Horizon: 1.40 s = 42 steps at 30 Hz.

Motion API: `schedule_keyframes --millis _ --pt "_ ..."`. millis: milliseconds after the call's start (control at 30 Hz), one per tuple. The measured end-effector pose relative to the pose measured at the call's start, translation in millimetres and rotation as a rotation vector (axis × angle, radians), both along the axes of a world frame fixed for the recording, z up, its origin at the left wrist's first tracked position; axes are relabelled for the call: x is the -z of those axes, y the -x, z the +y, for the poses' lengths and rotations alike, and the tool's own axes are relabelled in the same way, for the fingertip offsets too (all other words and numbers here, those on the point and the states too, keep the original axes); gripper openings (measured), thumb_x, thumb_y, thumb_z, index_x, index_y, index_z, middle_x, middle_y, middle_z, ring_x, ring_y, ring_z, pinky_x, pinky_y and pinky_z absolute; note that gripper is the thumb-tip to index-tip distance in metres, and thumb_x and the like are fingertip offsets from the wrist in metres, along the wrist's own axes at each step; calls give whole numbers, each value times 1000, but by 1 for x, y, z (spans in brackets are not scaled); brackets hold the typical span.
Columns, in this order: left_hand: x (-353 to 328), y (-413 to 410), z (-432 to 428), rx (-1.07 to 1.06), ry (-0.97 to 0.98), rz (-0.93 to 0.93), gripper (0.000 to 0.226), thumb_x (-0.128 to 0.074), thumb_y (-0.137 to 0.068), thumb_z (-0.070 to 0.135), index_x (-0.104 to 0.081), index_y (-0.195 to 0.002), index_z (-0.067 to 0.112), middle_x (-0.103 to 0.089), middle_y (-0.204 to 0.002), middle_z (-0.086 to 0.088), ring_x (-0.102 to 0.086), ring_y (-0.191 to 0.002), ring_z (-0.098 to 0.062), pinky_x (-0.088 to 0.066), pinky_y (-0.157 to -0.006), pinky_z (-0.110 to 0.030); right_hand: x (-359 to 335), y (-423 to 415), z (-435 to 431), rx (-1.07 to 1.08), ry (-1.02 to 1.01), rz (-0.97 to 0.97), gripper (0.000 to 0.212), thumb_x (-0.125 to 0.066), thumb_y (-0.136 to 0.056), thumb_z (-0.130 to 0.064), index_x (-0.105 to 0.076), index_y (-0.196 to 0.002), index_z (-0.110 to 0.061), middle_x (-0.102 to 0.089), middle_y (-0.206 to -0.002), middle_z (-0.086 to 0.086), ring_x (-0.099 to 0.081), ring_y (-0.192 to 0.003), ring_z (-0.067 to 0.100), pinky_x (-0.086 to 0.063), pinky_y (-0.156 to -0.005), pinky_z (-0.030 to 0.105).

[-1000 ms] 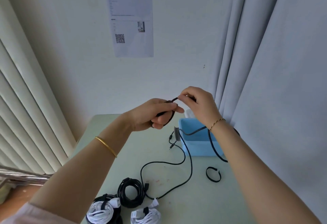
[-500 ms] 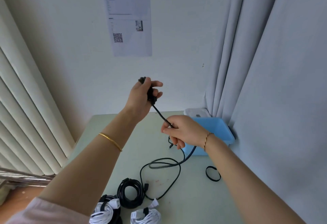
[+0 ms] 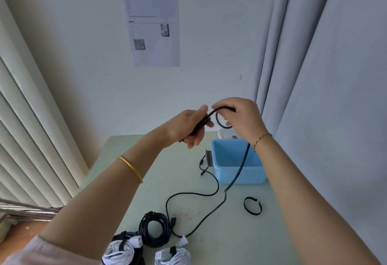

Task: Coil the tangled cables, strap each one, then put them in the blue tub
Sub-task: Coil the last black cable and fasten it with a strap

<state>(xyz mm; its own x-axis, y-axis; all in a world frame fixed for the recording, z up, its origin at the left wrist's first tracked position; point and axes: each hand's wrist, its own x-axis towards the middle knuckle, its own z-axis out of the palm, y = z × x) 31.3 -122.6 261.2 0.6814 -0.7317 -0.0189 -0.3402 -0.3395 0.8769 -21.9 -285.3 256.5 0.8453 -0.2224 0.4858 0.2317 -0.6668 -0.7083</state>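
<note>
**user1:** What was behind that pale green flat tabletop?

**user2:** Plain white painted wall with a white printed paper sheet on it. There were cream vertical blinds on the left and a grey-blue pleated curtain on the right.

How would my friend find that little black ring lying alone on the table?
Find the blue tub on the table's right side, by the curtain. Just in front of it, nearer the person, lies a small black strap curled into a ring. Unlike the fat bundled cables at the near edge, it is one thin loop lying alone.

Gold bangle L wrist, chain bracelet R, pink sleeve.
</note>
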Motion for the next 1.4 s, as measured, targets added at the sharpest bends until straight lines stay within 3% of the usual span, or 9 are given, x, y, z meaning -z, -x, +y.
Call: schedule_keyframes --millis 100,233,400,533,633,767,933,1233,1400 --pt "-8 3 5 180 84 146 64 -29 -100 46 -63 -105 -9 -31 -42 1 -21 -42 -16 -30 -44 -24 11 -5 -3 -90 -373 6 19 -53 -91 -3 -71 -89 -9 -55 -55 -1 -45 -43 13 -52 -54 32" --pt "-17 2 3 199 392 466 56 -26 -103 35 -58 -96 -11 -26 -38 6 -21 -32 -7 -26 -36 -18 38 -6 5 -106 -630 137 21 -56 -93 -12 -63 -73 -17 -54 -55 4 -42 -40 12 -52 -64 41" --pt "-19 -6 -1 110 913 823 49 -24 -102 38 -56 -102 1 -36 -43 10 -29 -30 -4 -32 -37 -13 59 -1 26 -209 -574 309 5 -58 -91 -9 -56 -87 -6 -54 -55 7 -39 -35 9 -54 -68 49" --pt "-23 -27 6 -145 1201 756 35 -29 -104 30 -49 -91 5 -59 -66 -1 -37 -40 -9 -47 -54 -21 67 14 31 -278 -391 424 7 -50 -94 -9 -54 -89 -5 -51 -49 0 -43 -38 9 -51 -73 58" --pt "-13 -35 6 -278 1093 572 30 -30 -105 23 -47 -86 7 -69 -77 -5 -43 -46 -11 -53 -74 -29 54 23 39 -334 -172 467 14 -45 -97 -17 -58 -97 -12 -50 -52 -4 -50 -49 15 -53 -55 35" --pt "4 -27 0 -324 754 189 23 -32 -104 17 -49 -89 10 -69 -93 -12 -48 -58 -14 -49 -95 -41 29 25 47 -305 75 440 19 -46 -96 -21 -61 -95 -10 -55 -54 -2 -50 -46 16 -47 -47 25" --pt "7 -20 1 -289 185 -313 22 -43 -96 15 -57 -81 6 -58 -74 -14 -49 -61 -15 -44 -65 -28 7 18 33 -98 260 205 15 -54 -89 -17 -69 -85 -19 -56 -59 -8 -51 -58 12 -45 -61 30" --pt "-5 0 0 17 102 137 47 -27 -104 35 -48 -119 -5 -69 -74 -10 -47 -50 -18 -37 -46 -20 -3 -4 5 68 -23 -15 30 -51 -87 -5 -74 -94 -24 -67 -93 -14 -60 -88 6 -51 -85 33" --pt "-7 6 -1 222 169 244 48 -46 -97 35 -65 -85 -6 -44 -46 -3 -31 -42 -15 -25 -46 -24 16 -19 0 25 -180 77 37 -41 -89 1 -68 -104 -19 -64 -101 -7 -57 -101 13 -46 -88 29"
